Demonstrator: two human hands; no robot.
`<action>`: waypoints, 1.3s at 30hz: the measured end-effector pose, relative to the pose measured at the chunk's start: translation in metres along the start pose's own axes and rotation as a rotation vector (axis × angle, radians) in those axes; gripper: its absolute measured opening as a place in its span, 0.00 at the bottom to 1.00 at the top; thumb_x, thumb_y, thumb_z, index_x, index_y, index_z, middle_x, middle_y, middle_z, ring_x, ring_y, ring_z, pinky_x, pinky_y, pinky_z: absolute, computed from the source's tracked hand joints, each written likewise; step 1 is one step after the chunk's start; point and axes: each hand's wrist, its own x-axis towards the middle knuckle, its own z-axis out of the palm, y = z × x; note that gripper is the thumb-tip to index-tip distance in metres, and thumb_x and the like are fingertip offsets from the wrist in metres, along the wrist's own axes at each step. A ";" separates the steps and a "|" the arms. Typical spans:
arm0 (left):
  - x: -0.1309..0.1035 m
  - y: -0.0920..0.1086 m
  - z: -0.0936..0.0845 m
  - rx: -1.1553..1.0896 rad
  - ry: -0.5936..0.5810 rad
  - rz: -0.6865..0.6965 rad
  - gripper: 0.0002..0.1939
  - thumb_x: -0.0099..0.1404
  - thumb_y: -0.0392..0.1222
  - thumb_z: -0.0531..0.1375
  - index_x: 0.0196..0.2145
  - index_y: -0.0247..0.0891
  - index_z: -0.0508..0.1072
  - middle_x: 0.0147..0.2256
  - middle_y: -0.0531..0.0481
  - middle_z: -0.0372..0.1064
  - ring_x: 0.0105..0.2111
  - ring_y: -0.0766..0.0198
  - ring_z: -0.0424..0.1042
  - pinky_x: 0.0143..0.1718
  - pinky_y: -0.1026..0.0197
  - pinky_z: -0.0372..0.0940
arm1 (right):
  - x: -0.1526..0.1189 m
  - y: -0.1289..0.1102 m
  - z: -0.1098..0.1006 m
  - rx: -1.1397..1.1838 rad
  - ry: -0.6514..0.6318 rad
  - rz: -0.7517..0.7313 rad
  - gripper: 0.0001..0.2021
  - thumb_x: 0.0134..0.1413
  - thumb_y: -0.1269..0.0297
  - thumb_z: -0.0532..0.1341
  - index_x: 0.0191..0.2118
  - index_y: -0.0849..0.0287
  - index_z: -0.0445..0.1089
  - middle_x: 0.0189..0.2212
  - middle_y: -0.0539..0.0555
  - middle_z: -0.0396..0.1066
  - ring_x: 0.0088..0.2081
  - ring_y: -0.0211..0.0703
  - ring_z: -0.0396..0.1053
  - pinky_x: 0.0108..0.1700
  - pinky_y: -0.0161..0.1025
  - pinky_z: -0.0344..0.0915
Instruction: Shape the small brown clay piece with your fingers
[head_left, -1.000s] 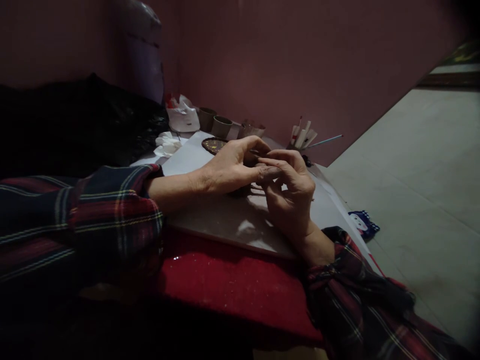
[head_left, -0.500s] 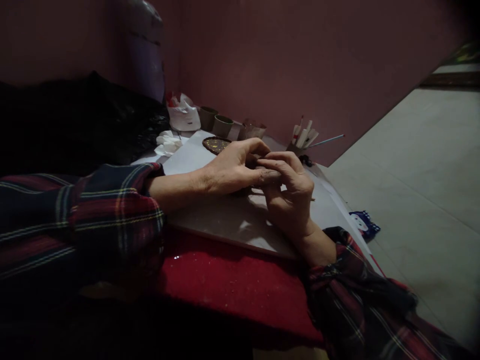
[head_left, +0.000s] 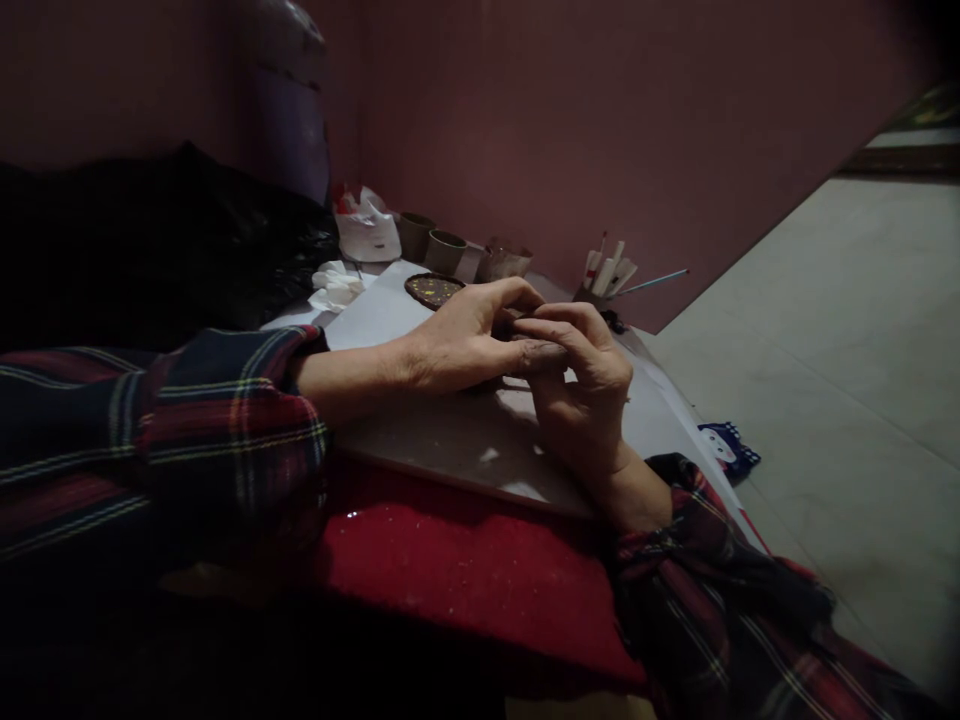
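Note:
My left hand [head_left: 480,335] reaches in from the left over a pale board [head_left: 420,440], its fingers curled and its thumb pressed toward my other hand. My right hand [head_left: 581,375] meets it from the right, fingers bent inward so that the fingertips of both hands come together. Something dark brown lies between and under them, mostly covered, and I cannot make out what it is. Brown smears mark the left thumb. Just behind the left hand lies a round dark brown disc [head_left: 435,290] with a raised rim and yellow specks.
Along the wall stand a white plastic bag [head_left: 369,235], two dark cups [head_left: 447,253], a brownish clear cup [head_left: 504,262] and a holder with sticks [head_left: 609,275]. Crumpled white tissue [head_left: 335,288] lies at the left, beside a black plastic bag [head_left: 225,230]. Red cloth [head_left: 465,570] shows in front.
Both hands have shifted very slightly to the right, their fingers still together over the same spot. The things around them have stayed where they were.

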 end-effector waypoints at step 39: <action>0.001 0.001 0.000 0.110 0.027 -0.009 0.13 0.55 0.43 0.64 0.36 0.35 0.68 0.31 0.53 0.67 0.32 0.67 0.65 0.33 0.64 0.60 | -0.001 0.001 0.002 -0.020 -0.051 0.008 0.15 0.50 0.75 0.58 0.43 0.54 0.73 0.40 0.53 0.70 0.42 0.44 0.73 0.44 0.44 0.73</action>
